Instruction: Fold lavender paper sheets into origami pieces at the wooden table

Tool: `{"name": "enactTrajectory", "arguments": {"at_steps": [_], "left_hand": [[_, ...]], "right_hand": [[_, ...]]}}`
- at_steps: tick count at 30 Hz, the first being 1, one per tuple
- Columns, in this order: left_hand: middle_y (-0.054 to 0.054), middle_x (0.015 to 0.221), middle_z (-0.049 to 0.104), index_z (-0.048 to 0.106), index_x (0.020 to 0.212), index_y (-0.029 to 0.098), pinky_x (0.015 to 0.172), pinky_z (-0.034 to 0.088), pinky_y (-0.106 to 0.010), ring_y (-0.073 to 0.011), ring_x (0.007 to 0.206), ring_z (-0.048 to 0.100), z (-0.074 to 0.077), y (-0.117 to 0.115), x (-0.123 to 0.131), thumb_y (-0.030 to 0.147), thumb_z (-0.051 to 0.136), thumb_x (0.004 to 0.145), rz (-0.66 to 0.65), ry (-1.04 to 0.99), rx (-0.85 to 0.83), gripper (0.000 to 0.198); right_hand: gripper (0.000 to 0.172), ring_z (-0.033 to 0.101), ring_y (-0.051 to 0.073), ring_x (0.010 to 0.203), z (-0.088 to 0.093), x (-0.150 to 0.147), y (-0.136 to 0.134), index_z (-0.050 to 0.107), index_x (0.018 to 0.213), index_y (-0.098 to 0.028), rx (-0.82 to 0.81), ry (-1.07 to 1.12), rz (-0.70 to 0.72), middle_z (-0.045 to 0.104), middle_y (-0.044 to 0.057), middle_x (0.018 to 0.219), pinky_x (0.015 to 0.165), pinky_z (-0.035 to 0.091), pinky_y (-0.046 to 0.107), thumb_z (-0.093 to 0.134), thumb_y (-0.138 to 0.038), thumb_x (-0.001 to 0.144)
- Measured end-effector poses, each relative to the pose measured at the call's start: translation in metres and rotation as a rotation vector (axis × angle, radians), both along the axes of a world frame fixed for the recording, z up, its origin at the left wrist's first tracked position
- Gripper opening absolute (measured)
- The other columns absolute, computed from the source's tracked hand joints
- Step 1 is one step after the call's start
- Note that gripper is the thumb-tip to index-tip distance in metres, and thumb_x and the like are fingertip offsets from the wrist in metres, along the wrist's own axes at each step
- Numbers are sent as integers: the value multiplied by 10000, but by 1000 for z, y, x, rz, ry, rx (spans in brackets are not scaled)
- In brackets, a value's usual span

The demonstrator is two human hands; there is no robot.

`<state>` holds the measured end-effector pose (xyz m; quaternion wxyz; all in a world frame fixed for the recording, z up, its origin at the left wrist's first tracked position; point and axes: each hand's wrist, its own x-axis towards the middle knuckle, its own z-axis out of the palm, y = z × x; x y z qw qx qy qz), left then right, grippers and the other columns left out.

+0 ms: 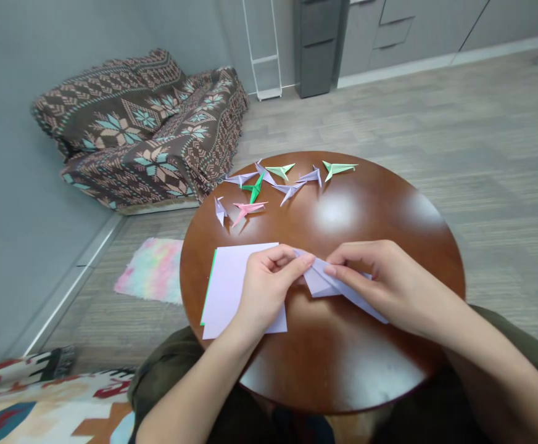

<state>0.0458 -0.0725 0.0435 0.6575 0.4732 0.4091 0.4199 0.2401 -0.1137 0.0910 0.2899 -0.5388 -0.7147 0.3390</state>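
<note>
Between my two hands is a partly folded sheet of lilac origami paper [323, 282], held just above the round table. My left hand [271, 277] pinches its upper left end between thumb and fingers. With thumb and fingertips, my right hand [375, 274] grips the paper near its middle, and a folded flap sticks out below that palm. Under and beside my left wrist lies a stack of lilac paper sheets [236, 280], a green edge showing along its left side. My right fingers hide part of the folds.
Several folded paper cranes in lilac, green and pink, including a pink crane [249, 209], sit along the far left of the brown round table [366, 216]. Beyond stands a sofa [153, 129] under a patterned cover. A pastel fluffy rug [151, 271] lies on the floor at left.
</note>
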Motion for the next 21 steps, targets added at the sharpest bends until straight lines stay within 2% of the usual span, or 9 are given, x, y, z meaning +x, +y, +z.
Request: {"name": "enactTrajectory", "arguments": {"at_steps": [5, 16, 18, 21], "left_hand": [[-37, 734, 769, 764, 721, 148, 633, 573, -229, -130, 651, 689, 6, -1, 2, 333, 919, 712, 58, -110, -101, 241], [-14, 726, 752, 752, 703, 171, 626, 573, -190, -117, 678, 700, 9, 1, 3, 318, 875, 765, 106, -143, -53, 201], [-17, 755, 755, 771, 765, 179, 655, 575, -205, -125, 705, 704, 7, 2, 1, 347, 851, 800, 78, -95, -8, 190], [-20, 747, 739, 791, 840, 168, 665, 543, -214, -123, 696, 679, 3, 2, -1, 357, 841, 817, -38, 6, 43, 197]], "right_hand": [[232, 621, 146, 674, 1, 3, -1, 739, 808, -187, -22, -1, 16, 736, -9, 751, 644, 427, 253, 579, -188, 976], [235, 587, 140, 659, -2, 2, 1, 723, 805, -185, -118, 31, 26, 701, -17, 723, 631, 399, 263, 573, -256, 972], [242, 594, 143, 665, -2, 2, 2, 724, 802, -184, -127, 34, 23, 705, -14, 723, 633, 400, 266, 574, -269, 973], [270, 602, 148, 675, -3, 3, 2, 725, 799, -183, -148, 39, 20, 710, -10, 724, 631, 401, 269, 565, -297, 984]]}}
